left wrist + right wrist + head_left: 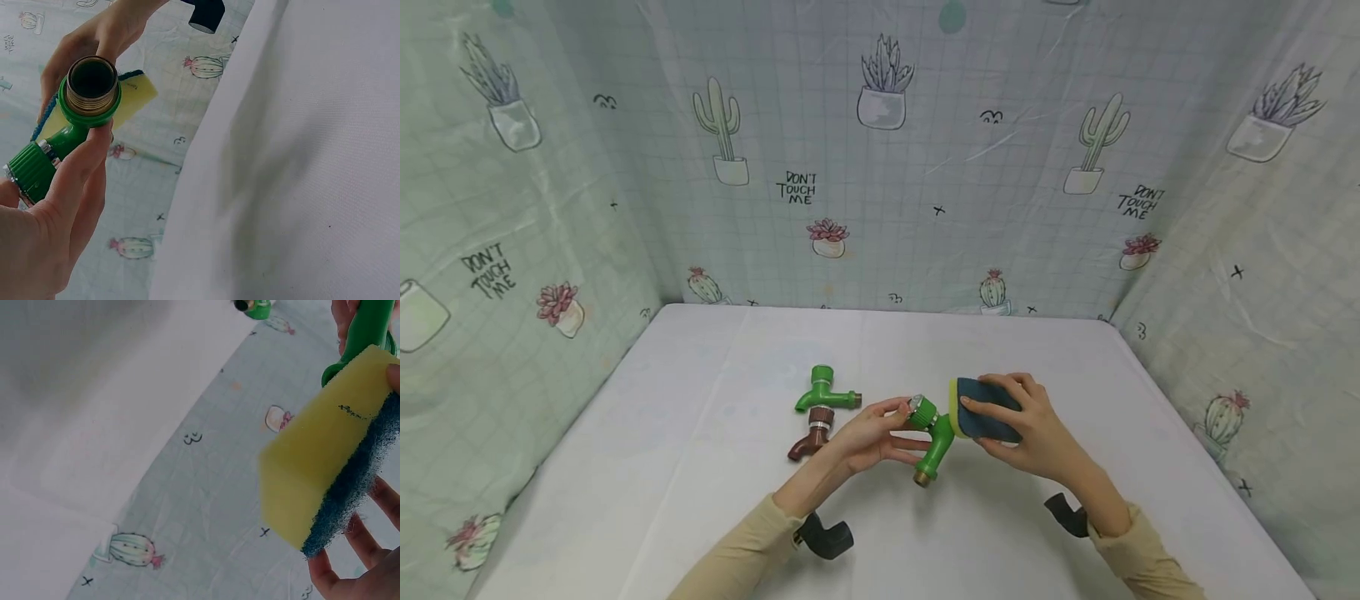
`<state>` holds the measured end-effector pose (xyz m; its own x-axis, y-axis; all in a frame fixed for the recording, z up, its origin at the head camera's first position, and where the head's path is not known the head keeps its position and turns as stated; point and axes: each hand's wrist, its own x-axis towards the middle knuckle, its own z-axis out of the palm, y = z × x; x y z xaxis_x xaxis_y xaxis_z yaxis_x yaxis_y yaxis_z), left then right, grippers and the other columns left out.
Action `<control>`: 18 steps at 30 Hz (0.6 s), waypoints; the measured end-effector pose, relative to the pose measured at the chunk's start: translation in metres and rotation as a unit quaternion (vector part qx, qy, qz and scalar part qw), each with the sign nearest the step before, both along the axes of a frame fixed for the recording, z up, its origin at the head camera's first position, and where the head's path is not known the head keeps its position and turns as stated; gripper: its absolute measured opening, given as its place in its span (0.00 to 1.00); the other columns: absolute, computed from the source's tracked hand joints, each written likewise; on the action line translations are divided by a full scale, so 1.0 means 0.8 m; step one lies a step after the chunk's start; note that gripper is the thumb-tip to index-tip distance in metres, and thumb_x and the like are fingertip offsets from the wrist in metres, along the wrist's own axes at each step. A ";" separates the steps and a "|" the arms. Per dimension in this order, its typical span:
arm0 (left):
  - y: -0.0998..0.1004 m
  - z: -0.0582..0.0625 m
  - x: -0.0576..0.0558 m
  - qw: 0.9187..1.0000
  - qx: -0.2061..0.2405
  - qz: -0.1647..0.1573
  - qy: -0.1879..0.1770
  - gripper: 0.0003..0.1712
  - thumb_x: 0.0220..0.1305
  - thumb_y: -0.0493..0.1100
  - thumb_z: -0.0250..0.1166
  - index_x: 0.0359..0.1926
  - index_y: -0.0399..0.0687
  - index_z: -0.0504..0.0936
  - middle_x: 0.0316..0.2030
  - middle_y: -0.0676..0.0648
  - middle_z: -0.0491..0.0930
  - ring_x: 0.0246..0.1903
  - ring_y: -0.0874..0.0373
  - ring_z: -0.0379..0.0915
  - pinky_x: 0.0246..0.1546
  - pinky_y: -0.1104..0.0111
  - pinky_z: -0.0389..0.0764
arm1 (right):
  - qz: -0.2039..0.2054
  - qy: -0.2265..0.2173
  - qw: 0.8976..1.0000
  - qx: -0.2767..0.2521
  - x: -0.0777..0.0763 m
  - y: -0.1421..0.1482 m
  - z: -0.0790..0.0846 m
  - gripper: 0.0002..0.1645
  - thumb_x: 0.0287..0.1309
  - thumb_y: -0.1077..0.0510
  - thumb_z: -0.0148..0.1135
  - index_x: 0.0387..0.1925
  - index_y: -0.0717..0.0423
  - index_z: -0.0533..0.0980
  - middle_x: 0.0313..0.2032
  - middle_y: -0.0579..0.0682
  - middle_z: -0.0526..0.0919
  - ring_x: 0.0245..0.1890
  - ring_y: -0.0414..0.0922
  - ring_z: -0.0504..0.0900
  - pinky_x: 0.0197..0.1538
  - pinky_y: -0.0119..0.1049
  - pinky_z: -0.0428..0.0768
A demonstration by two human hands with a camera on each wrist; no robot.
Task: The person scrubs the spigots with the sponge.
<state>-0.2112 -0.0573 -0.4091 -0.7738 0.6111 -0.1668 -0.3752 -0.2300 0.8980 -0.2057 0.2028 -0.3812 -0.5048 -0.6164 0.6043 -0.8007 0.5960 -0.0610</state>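
A green faucet (937,444) with a brass threaded end is held up over the table by my left hand (874,435), its thumb and fingers about the ribbed knob (31,170). In the left wrist view the open threaded end (92,86) faces the camera. My right hand (1028,425) grips a sponge (992,410), yellow on one face and dark blue on the scouring side. Its yellow face is against the faucet's spout end, seen in the right wrist view as the sponge (325,447) overlapping the green body (369,331).
Another green faucet (822,392) lies on the white table (715,400) left of centre, with a dark red faucet (814,435) just nearer. One black angled piece (826,537) lies beside my left forearm, another (1066,515) under my right wrist. Patterned cloth (880,208) walls three sides.
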 end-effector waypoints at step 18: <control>0.002 -0.005 0.001 0.998 -0.023 0.061 -0.016 0.22 0.66 0.49 0.47 0.56 0.42 0.64 0.42 0.44 0.75 0.48 0.40 0.73 0.48 0.47 0.72 | 0.056 -0.013 0.998 0.016 0.030 -0.036 -0.011 0.40 0.29 0.50 0.75 0.52 0.35 0.72 0.55 0.51 0.68 0.51 0.49 0.61 0.40 0.49 0.75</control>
